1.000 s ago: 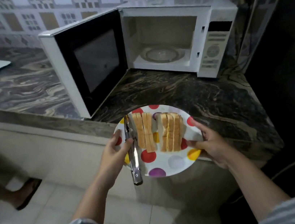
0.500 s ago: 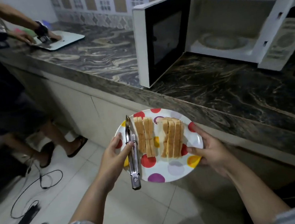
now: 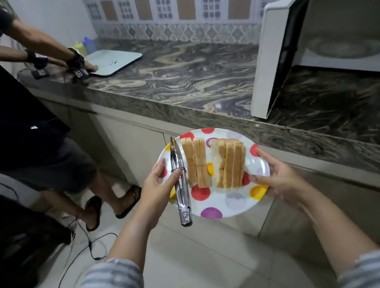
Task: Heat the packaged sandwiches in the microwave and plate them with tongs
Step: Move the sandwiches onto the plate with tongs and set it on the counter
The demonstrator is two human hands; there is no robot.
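Note:
A white plate with coloured dots is held off the counter, over the floor, by both my hands. Two stacks of sandwich slices stand on it: one stack left of centre, a second stack to its right. Metal tongs lie closed along the plate's left side, handle end hanging over the near rim. My left hand grips the left rim with the thumb pressing on the tongs. My right hand grips the right rim. The microwave stands on the counter at the right, its door swung wide, its cavity bare except for the turntable.
The marbled counter runs from left to right ahead. Another person stands at the left, hands on a white flat appliance. Two bottles sit behind it. Cables trail across the tiled floor at the lower left.
The view has swung left, away from the microwave, which now sits at the right edge. The plate stays in both hands, and the person at the left has come into view.

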